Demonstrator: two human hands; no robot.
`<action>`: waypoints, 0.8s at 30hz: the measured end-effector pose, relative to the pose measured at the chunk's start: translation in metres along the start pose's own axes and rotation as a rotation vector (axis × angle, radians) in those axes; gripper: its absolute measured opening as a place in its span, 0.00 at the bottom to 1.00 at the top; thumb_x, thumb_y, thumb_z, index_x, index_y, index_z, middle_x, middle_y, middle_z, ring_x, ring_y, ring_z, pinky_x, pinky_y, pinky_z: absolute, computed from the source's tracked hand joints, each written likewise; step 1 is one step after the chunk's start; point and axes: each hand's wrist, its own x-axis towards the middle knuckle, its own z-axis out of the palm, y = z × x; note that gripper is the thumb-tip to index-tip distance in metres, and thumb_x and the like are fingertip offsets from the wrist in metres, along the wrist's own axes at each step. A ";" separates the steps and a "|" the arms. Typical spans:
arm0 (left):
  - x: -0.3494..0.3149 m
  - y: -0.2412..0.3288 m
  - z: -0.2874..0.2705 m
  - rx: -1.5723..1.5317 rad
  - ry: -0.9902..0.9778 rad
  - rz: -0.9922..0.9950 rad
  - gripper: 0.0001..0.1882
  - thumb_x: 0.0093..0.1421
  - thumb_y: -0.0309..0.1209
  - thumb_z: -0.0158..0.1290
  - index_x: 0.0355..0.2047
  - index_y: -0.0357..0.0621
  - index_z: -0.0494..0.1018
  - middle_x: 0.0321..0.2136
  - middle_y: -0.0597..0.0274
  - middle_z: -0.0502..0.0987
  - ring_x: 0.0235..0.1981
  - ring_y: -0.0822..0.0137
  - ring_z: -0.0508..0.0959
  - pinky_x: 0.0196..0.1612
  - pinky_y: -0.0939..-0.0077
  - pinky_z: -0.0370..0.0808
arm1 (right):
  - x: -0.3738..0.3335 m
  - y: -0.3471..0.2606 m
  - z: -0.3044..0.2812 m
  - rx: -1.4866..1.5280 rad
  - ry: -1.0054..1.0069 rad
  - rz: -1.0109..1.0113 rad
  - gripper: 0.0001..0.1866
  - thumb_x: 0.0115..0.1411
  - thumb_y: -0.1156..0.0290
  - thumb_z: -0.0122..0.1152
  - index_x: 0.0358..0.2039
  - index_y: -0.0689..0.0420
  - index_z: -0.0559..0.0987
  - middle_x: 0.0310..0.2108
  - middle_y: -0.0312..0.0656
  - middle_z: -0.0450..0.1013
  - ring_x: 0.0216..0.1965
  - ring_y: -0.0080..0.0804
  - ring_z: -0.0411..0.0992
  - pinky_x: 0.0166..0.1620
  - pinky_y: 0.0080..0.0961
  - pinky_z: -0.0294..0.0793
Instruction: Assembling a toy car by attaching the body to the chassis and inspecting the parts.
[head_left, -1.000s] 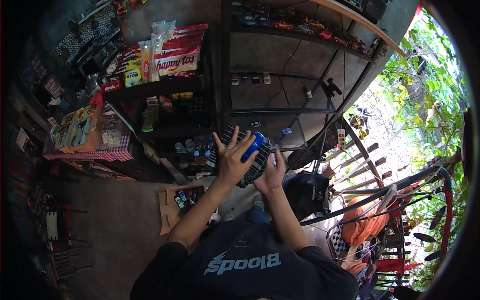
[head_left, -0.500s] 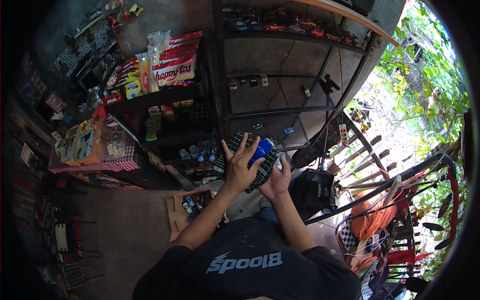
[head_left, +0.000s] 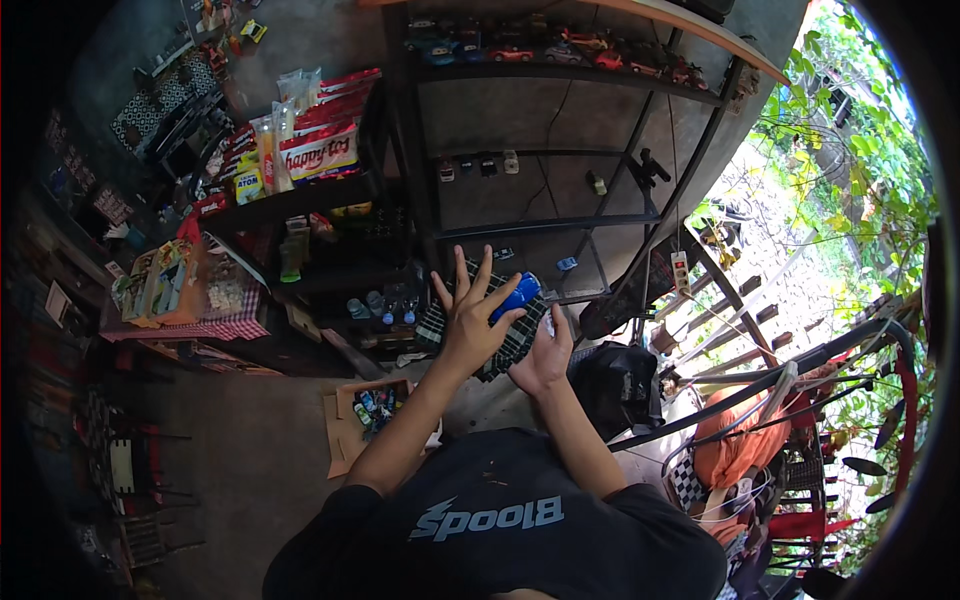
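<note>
A blue toy car, smooth and rounded, lies against a dark green-and-white checked cloth in front of my chest. My left hand reaches over the cloth with its thumb and index finger around the car, while its other fingers stretch out and apart. From the right side, my right hand supports the cloth and car, thumb up and fingers mostly hidden beneath. Something small and whitish shows beside the right thumb, too small to name.
Ahead, a dark metal rack carries several toy cars. A cardboard box of small toys sits on the floor. Snack packs fill a shelf at left. A black bag and orange cloth are at right.
The view has shifted slightly, so the surroundings sit further left. My left fingers have spread a little wider over the cloth. Both hands keep the car and cloth together.
</note>
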 end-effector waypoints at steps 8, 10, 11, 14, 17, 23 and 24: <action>0.006 0.042 0.054 -0.105 0.028 -0.074 0.25 0.53 0.39 0.63 0.53 0.58 0.77 0.69 0.50 0.54 0.72 0.42 0.40 0.64 0.31 0.27 | -0.001 -0.076 -0.027 0.117 -0.047 -0.080 0.34 0.67 0.46 0.36 0.63 0.61 0.63 0.60 0.48 0.66 0.60 0.44 0.65 0.64 0.41 0.61; 0.016 0.050 0.064 -0.102 0.016 -0.068 0.25 0.53 0.40 0.63 0.53 0.58 0.77 0.68 0.52 0.55 0.72 0.45 0.40 0.65 0.33 0.27 | -0.006 -0.085 -0.031 0.102 -0.044 -0.091 0.34 0.67 0.47 0.36 0.62 0.60 0.63 0.60 0.47 0.66 0.60 0.43 0.65 0.64 0.41 0.61; 0.023 0.054 0.069 -0.105 0.012 -0.068 0.25 0.53 0.40 0.63 0.53 0.58 0.77 0.68 0.52 0.55 0.72 0.45 0.40 0.65 0.33 0.27 | -0.009 -0.089 -0.033 0.096 -0.020 -0.085 0.33 0.67 0.47 0.37 0.63 0.60 0.63 0.60 0.47 0.66 0.60 0.43 0.65 0.64 0.41 0.61; 0.037 0.065 0.078 -0.066 -0.023 -0.036 0.25 0.53 0.40 0.63 0.53 0.57 0.77 0.68 0.51 0.54 0.72 0.43 0.40 0.65 0.32 0.28 | -0.014 -0.095 -0.038 0.102 0.024 -0.058 0.34 0.67 0.46 0.38 0.62 0.59 0.64 0.59 0.46 0.66 0.60 0.42 0.65 0.64 0.41 0.60; 0.039 0.074 0.091 -0.014 -0.022 -0.027 0.25 0.54 0.41 0.62 0.53 0.56 0.77 0.68 0.52 0.55 0.72 0.43 0.41 0.65 0.33 0.28 | -0.023 -0.106 -0.045 0.149 -0.023 0.005 0.36 0.65 0.44 0.39 0.62 0.60 0.64 0.60 0.45 0.66 0.61 0.41 0.64 0.65 0.41 0.58; 0.020 0.099 0.125 -0.105 -0.022 -0.079 0.24 0.56 0.40 0.61 0.55 0.60 0.76 0.67 0.51 0.57 0.71 0.43 0.42 0.66 0.35 0.30 | -0.034 -0.152 -0.061 0.148 -0.004 -0.142 0.37 0.65 0.44 0.38 0.63 0.62 0.62 0.61 0.49 0.65 0.61 0.44 0.64 0.65 0.41 0.59; 0.020 0.103 0.131 -0.107 -0.021 -0.081 0.24 0.56 0.40 0.61 0.55 0.60 0.76 0.67 0.51 0.57 0.71 0.43 0.42 0.66 0.35 0.30 | -0.035 -0.157 -0.063 0.133 0.005 -0.184 0.37 0.65 0.44 0.37 0.63 0.62 0.62 0.61 0.49 0.65 0.61 0.45 0.64 0.65 0.41 0.59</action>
